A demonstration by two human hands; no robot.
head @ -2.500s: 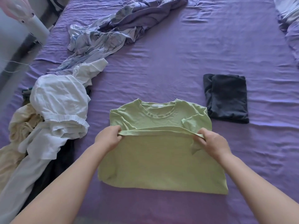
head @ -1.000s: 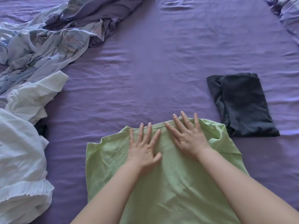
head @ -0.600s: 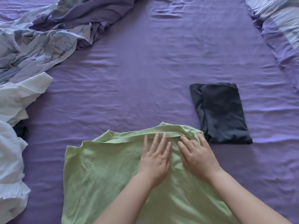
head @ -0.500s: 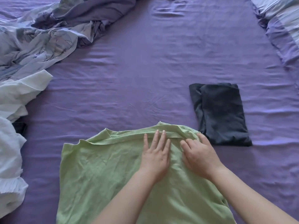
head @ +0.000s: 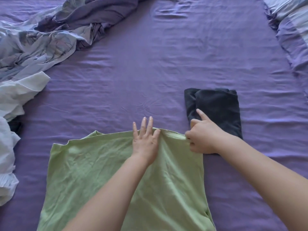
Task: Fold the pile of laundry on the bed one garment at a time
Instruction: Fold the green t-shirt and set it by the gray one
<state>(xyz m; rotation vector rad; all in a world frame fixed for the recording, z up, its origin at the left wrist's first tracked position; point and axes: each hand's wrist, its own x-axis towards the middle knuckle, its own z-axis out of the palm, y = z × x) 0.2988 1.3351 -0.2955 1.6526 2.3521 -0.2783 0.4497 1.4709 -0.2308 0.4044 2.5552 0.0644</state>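
Note:
A light green T-shirt (head: 93, 172) lies folded in half on the purple bed sheet (head: 150, 67), its folded edge away from me. My left hand (head: 145, 140) presses flat on the shirt's far edge with straight fingers that reach past it onto the sheet. My right hand (head: 202, 137) grips the shirt's far right corner, its index finger stretched out over a folded dark garment (head: 216, 107) just beyond. The unfolded laundry pile (head: 13, 104), mostly white cloth, lies at the left edge.
A crumpled blue-grey patterned duvet (head: 55, 34) sprawls across the far left. A striped pillow or cover (head: 293, 27) sits at the far right. Bare purple sheet stretches between them beyond the shirt.
My right hand has slid from lying flat on the shirt to its far right corner and curled onto the edge. My left hand moved slightly forward along the far edge.

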